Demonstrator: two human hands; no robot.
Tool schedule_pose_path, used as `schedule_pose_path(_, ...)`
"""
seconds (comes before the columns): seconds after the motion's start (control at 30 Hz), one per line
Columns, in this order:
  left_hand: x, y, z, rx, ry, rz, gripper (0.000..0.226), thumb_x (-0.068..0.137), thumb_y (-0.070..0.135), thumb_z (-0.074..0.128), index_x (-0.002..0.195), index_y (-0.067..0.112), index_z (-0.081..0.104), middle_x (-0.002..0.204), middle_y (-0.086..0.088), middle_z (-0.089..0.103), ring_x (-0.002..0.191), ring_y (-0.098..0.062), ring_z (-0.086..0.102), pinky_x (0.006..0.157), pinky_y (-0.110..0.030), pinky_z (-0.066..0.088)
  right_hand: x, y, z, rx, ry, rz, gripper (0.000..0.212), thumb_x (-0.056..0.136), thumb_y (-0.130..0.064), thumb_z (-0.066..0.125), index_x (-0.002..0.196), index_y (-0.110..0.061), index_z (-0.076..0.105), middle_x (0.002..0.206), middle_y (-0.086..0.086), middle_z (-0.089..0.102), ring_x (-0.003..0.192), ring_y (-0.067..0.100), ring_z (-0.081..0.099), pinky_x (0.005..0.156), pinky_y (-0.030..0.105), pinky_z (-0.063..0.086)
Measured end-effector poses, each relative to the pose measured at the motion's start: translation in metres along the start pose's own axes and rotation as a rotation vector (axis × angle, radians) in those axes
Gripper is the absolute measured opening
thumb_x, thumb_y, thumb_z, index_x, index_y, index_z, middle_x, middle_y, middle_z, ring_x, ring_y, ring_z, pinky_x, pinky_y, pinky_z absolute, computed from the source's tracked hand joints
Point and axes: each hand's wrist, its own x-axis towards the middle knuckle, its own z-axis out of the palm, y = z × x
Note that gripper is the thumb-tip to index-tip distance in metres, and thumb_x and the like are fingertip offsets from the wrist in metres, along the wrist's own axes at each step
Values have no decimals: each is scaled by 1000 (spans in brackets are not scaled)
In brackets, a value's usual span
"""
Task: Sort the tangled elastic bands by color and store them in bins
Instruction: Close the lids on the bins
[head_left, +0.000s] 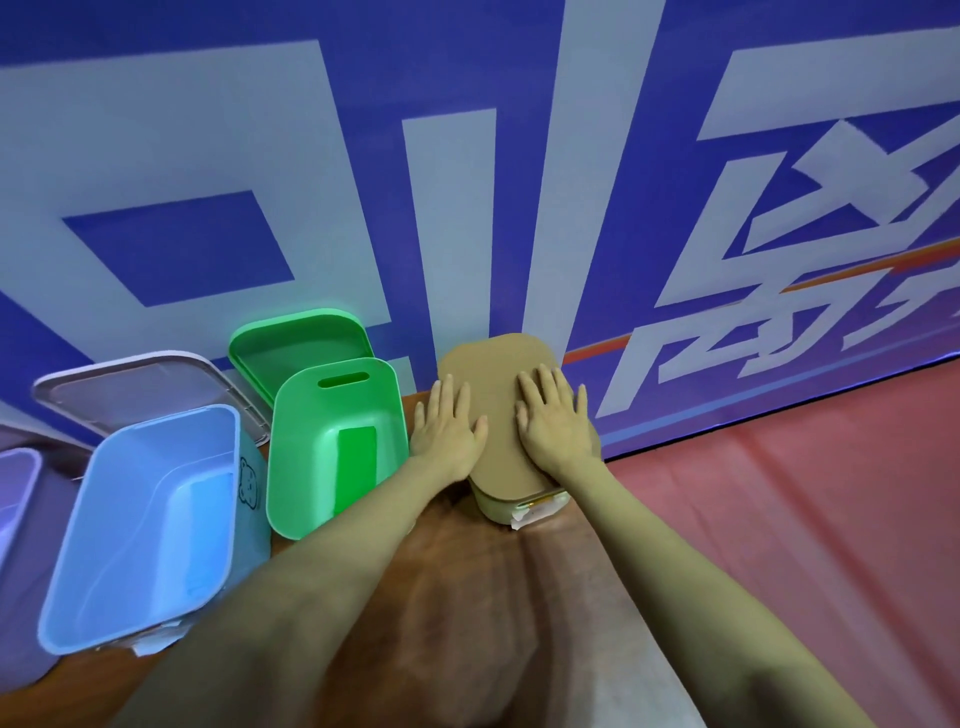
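Head view: my left hand (449, 431) and right hand (553, 423) lie flat, fingers spread, on the tan lid (498, 384) of the cream bin (506, 506), just beside the green bin (332, 374) on the desk (467, 597). No bands show. I judge this is the lidding step, with the green bin's lid next.

I see a brown wooden table (467, 597) carrying a green bin (332, 415). Just left of the green bin stands a blue bin (130, 493). Further left, cut off by the frame, is what looks like a purple bin (15, 493). Just right sits a lidded cream bin (498, 506). Behind it a green lid (296, 343) is propped up, with a clear lid (140, 389) behind and to the left.
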Motion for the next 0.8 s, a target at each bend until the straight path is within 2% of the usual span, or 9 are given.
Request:
schedule_pose_path(0.2,7,-1,9,68,88,15,60,99,38,25,150,11,10,159,-8,-3,147,-20,-6,119,-42,-2,8,-2,7,1,-20,8,54,98,-46,25,148,-26,19,158,-1,14,146,21,4,117,48,4)
schedule_pose_path(0.33,8,-1,5,77,77,20,60,99,39,26,150,12,11,159,-8,0,147,-21,-3,119,-41,1,8,-3,6,15,3,8,54,97,-45,26,148,-25,22,157,0,17,146,21,7,117,49,4)
schedule_pose_path(0.5,6,-2,-5,-34,15,28,59,99,37,30,149,10,15,159,-11,1,147,-24,-1,119,-40,5,6,-8,0,15,5,13,52,98,-42,30,146,-22,27,155,3,21,145,24,10,116,52,3)
schedule_pose_path(0.57,2,-5,-16,-102,18,24,55,99,37,36,144,7,27,157,-15,10,145,-29,9,117,-39,12,8,-14,-5,3,-4,19,47,97,-38,32,140,-18,36,151,6,29,144,25,13,115,52,6)
schedule_pose_path(0.67,-15,-19,-29,-155,95,29,41,96,33,44,127,6,48,139,-13,40,130,-32,36,107,-38,31,4,-31,-12,-15,6,-43,36,97,-29,34,125,-12,48,138,8,43,143,26,17,113,52,14)
schedule_pose_path(0.8,-45,-63,-41,-89,148,-23,31,90,23,49,118,12,57,129,-7,51,122,-27,44,101,-35,36,-7,-77,-9,-2,-21,-170,30,96,-24,37,118,-11,53,130,9,49,138,25,27,110,46,21)
